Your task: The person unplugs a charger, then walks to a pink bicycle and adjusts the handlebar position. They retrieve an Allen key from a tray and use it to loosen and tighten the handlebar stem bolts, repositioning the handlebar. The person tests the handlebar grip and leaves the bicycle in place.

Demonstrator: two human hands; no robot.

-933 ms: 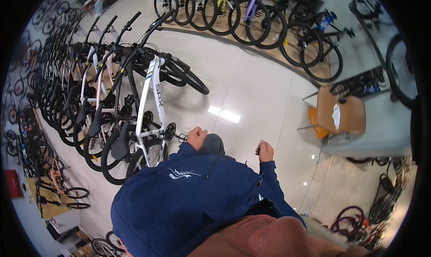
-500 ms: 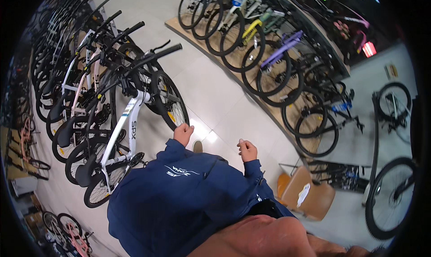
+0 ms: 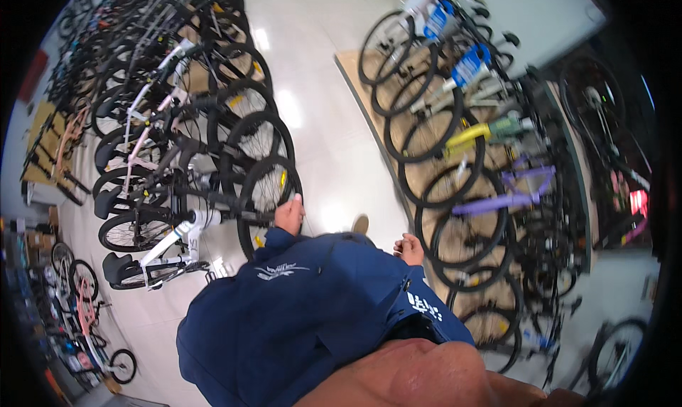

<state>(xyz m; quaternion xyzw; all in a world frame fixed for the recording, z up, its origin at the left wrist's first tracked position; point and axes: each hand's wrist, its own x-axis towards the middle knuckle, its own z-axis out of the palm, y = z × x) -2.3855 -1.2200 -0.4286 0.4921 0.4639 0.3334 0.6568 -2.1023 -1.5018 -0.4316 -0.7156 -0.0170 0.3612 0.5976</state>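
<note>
My left hand (image 3: 289, 216), loosely closed with its thumb uppermost, holds nothing that I can see. It appears in front of the front wheel (image 3: 271, 181) of a black bicycle in the left row; whether it touches cannot be told. A white-framed bicycle (image 3: 169, 243) stands close by on that side. My right hand (image 3: 408, 250) hangs empty, with loosely bent fingers somewhat apart. Nearest to it are the wheels of bicycles on a wooden platform (image 3: 391, 126), among them one with a purple frame (image 3: 497, 201) and one with a yellow frame (image 3: 465, 138).
A tiled aisle (image 3: 312, 101) runs between the two bicycle rows, and my shoe (image 3: 361, 223) shows on it. Blue tags (image 3: 470, 64) hang on bicycles at the far right. A pink bicycle (image 3: 87, 311) stands at the lower left, near a wooden stand (image 3: 40, 140).
My view has turned and moved forward along the aisle. The platform bicycles now lie closer to my right hand, and the brown chair has left the view. Both hands remain empty.
</note>
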